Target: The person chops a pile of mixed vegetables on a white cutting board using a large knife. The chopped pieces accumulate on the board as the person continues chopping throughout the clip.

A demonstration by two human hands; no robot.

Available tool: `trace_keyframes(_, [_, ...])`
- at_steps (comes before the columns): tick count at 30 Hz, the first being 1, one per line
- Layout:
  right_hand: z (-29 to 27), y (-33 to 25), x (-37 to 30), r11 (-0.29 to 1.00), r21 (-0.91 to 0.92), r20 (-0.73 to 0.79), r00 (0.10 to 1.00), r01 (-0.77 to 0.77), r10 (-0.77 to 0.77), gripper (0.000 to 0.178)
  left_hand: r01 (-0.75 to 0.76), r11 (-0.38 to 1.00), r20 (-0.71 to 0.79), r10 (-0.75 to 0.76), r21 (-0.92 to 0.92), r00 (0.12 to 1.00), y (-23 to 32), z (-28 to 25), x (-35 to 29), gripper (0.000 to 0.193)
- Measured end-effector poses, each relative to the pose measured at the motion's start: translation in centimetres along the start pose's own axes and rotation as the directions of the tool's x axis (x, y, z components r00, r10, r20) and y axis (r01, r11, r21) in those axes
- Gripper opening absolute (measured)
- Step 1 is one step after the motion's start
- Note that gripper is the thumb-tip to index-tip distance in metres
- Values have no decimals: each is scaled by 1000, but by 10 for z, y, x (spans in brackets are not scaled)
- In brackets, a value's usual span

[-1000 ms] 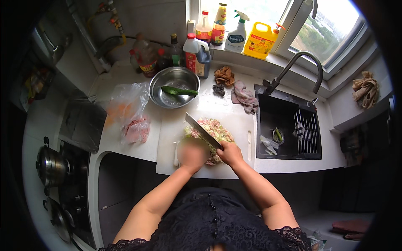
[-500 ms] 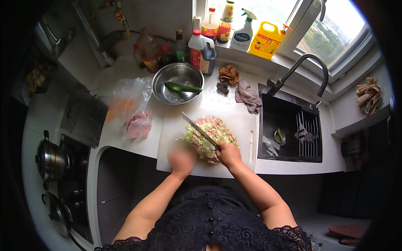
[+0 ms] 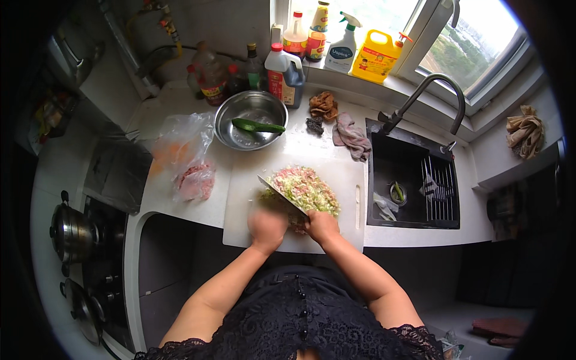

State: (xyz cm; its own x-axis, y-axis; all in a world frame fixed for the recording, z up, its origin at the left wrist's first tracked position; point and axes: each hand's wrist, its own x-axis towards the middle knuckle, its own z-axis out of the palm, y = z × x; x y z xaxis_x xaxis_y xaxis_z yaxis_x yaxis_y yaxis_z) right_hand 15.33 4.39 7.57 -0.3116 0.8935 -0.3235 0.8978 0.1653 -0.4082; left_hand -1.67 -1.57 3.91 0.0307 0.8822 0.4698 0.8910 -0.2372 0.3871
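Note:
My right hand (image 3: pixel 322 227) is closed around the handle of a kitchen knife (image 3: pixel 283 197), whose blade slants up to the left over a chopped mix. This heap of pale green and pink bits (image 3: pixel 307 185) lies on a white cutting board (image 3: pixel 252 174). Part of the heap is hidden behind the blade and my right hand. Close beside the blade, at the heap's near left edge, is my left hand (image 3: pixel 267 228); its fingers are smeared by motion.
Behind the board, a steel bowl (image 3: pixel 252 143) holds a cucumber (image 3: pixel 258 125). Left of the board lies a plastic bag with pink minced meat (image 3: pixel 197 181). A dark sink (image 3: pixel 384 174) is at the right, a cloth (image 3: pixel 351 138) beside it. Bottles (image 3: pixel 285 75) line the back.
The knife blade has turned flatter to the heap and its tip has come down slightly. My left hand has moved a little right, closer to the blade. The view has shifted slightly.

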Motion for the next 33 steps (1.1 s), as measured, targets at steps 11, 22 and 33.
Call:
trace_keyframes(11, [-9,9,12,998,-54,-10,999,-35,34,18,6,1000,-47,-8,-27,999,-3,2,-2,4])
trace_keyframes(22, [-15,8,9,999,-35,-13,1000,-11,11,17,166,986,79,-163,-21,983,4,8,-13,9])
trace_keyframes(33, [-26,2,15,999,0,-60,998,33,-33,14,178,983,129,-171,-41,977,8,2,-15,10])
